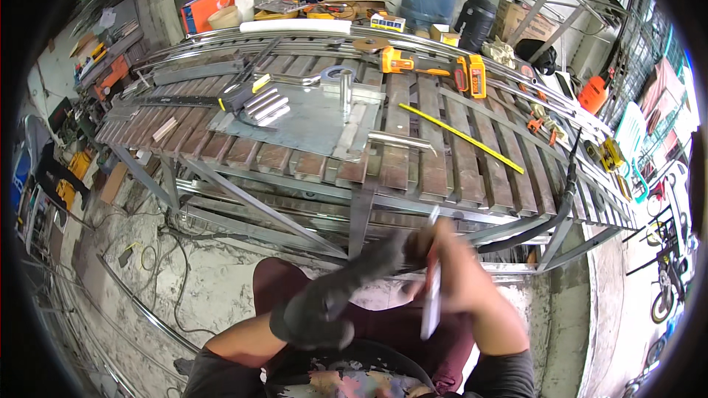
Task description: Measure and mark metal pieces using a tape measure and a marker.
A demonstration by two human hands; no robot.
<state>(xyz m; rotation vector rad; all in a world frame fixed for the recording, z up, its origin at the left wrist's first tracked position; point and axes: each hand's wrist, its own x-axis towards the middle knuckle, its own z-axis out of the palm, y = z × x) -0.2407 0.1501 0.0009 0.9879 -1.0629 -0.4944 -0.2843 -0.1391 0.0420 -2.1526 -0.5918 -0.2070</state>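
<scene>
My left hand [313, 313], in a dark grey glove, reaches across my lap toward my right hand; its fingers are smeared by motion. The bare right hand [451, 262] is closed around a slim white and red object [432, 302], held nearly upright; blur hides its exact kind. Both hands are close together in front of the slatted metal workbench [435, 169]. On it lies a steel plate [295, 129] bearing short shiny metal tubes [267, 107], a tape measure [237, 94] and an upright tube [345, 92]. Another short tube [402, 140] lies at the plate's right edge.
A yellow rule [464, 138], an orange and black power tool [398, 61] and another orange tool part [472, 77] lie on the bench. A black cable [568, 184] hangs over its right side. Long metal bars [147, 309] and cables lie on the left floor.
</scene>
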